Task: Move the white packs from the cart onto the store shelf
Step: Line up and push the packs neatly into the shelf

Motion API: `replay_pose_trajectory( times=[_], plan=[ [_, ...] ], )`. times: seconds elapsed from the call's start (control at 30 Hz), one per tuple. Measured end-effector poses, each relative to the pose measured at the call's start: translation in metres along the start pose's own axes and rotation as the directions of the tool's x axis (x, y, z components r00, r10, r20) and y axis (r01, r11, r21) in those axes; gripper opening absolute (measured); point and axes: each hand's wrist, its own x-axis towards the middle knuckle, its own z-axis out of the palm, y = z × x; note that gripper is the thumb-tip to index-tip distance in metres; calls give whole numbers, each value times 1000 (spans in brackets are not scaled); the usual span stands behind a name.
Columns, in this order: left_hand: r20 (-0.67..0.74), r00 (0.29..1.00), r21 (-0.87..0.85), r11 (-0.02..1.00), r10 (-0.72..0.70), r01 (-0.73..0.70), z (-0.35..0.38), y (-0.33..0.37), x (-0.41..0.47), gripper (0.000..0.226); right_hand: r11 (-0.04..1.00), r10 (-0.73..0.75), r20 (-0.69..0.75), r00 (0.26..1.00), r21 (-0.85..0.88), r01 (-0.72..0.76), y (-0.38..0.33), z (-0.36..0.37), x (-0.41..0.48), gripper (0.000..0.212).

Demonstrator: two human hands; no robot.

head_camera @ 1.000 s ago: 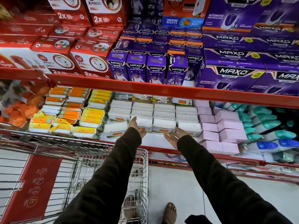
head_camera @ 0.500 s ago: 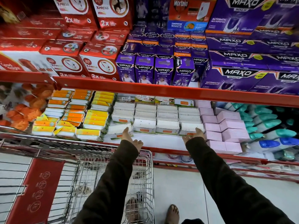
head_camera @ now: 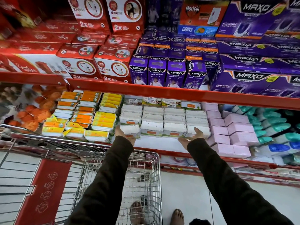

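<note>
Several white packs (head_camera: 174, 128) stand in stacked rows on the middle of the lower store shelf (head_camera: 155, 144). My left hand (head_camera: 123, 133) lies flat against the left side of the front-left white pack (head_camera: 131, 131), fingers stretched out. My right hand (head_camera: 192, 137) is spread palm-up against the front-right white pack (head_camera: 197, 129). Both hands flank the front row. The wire cart (head_camera: 146, 157) stands below my left arm, and I see no packs in its basket, only the floor and my feet through the mesh.
Orange and yellow packs (head_camera: 100, 122) sit left of the white ones, pink boxes (head_camera: 233, 132) to the right, then teal and blue bottles (head_camera: 276, 125). A red upper shelf edge (head_camera: 162, 93) overhangs the row and carries red and purple boxes. A red flap (head_camera: 45, 190) hangs in the cart.
Both hands drew back to the shelf's front edge, then reached in again to the front row. The front-left pack, lying low and tilted before, now stands level with its row.
</note>
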Motion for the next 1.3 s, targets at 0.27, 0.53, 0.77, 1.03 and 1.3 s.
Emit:
replay_pose_trajectory(
  times=[0.27,0.53,0.77,1.03,1.3],
  plan=[
    [0,996,52,995,-86,86,2,13,35,71,994,93,29,995,-60,-91,43,33,-7,76],
    [28,987,142,978,-158,153,6,21,15,78,978,30,-73,997,-205,-44,47,37,-18,62],
    [163,832,950,141,531,-277,12,-2,11,82,-337,-637,526,563,-847,411,81,27,-15,46],
    [589,787,684,-633,185,-363,13,-12,65,69,-893,-163,680,715,-411,187,77,38,33,63],
    [597,775,666,-667,207,-335,11,-14,68,68,-897,-147,691,708,-395,199,74,33,43,74]
  ],
)
